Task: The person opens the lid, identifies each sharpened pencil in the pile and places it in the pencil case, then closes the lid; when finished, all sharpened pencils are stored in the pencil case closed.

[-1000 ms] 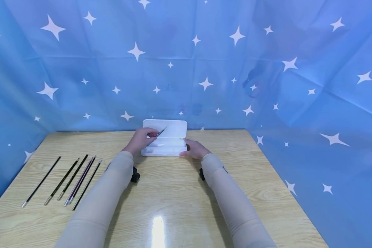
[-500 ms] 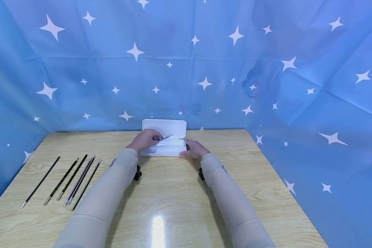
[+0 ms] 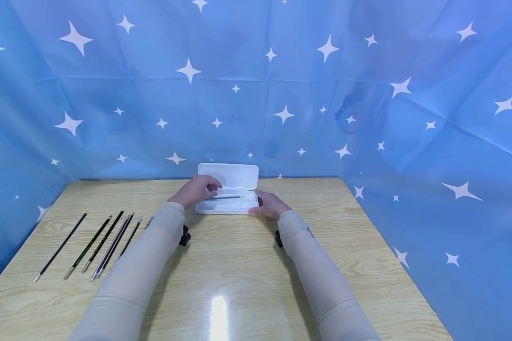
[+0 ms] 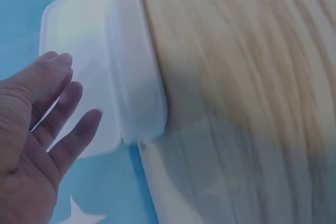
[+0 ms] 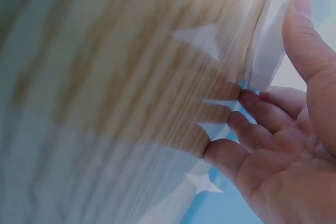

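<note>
A white pencil case (image 3: 226,211) lies with its lid raised at the far side of the table. One dark, slim pencil (image 3: 224,197) lies lengthwise in its tray. My left hand (image 3: 197,189) hovers over the left end of the case. In the left wrist view its fingers (image 4: 68,103) are loosely bent, with nothing between them and the thumb. My right hand (image 3: 270,205) holds the right end of the case, thumb at the front corner and fingers toward the back. The right wrist view shows that thumb (image 5: 302,35) by the white wall and several fingertips down at the tabletop.
Several dark pencils lie on the left of the wooden table (image 3: 247,270), among them a separate one (image 3: 59,247) furthest left and a purple pair (image 3: 112,248). My left sleeve partly covers the rightmost pencil (image 3: 132,234). A blue star-patterned curtain (image 3: 256,94) stands behind and beside the table.
My left hand has lowered the pencil from a slant into the tray, let it go and drawn back slightly to the left. The right hand stays at the case's right end.
</note>
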### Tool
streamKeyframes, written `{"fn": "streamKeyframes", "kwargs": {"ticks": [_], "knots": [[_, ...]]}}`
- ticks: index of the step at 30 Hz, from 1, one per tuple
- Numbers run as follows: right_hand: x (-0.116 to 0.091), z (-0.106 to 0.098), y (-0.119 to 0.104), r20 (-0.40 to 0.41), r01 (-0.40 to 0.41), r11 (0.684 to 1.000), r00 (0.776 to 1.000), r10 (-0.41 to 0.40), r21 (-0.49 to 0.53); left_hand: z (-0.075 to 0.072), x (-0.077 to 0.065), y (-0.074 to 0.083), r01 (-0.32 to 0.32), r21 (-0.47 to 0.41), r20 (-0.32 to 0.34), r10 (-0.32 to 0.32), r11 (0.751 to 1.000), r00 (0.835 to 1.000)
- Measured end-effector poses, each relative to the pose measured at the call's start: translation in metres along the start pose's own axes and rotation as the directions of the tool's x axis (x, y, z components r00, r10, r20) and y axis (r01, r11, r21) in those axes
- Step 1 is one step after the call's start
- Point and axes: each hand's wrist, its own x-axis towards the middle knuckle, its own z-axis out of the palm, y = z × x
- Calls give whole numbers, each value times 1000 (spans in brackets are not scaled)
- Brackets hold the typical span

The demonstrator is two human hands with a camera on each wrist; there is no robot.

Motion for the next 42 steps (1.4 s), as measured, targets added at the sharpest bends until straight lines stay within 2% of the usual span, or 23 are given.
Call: {"fn": "streamKeyframes", "kwargs": {"ticks": [8, 15, 22, 24, 29, 35, 42], "knots": [[-1, -1, 0, 6, 6, 1000, 1000, -6, -10, -20, -22, -15, 14, -2, -32, -14, 1000, 999], [2, 0, -2, 8, 10, 1000, 1000, -10, -4, -41, -47, -32, 22, -18, -72, -23, 1000, 997], [5, 2, -5, 18, 53, 999, 998, -53, -9, -60, -75, -53, 63, 48, -124, -57, 997, 991], [4, 2, -4, 15, 55, 998, 998, -55, -11, -63, -81, -58, 64, 48, -138, -57, 997, 989], [0, 2, 1, -7, 17, 1000, 1000, -18, -18, -66, -90, -66, 55, 35, -126, -50, 998, 991], [3, 6, 0, 23, 45, 999, 999, -45, -7, -72, -114, -80, 113, 54, -135, -105, 992, 985], [4, 3, 4, 1, 11, 1000, 1000, -11, -13, -83, -132, -97, 111, 82, -159, -97, 990, 983]]}}
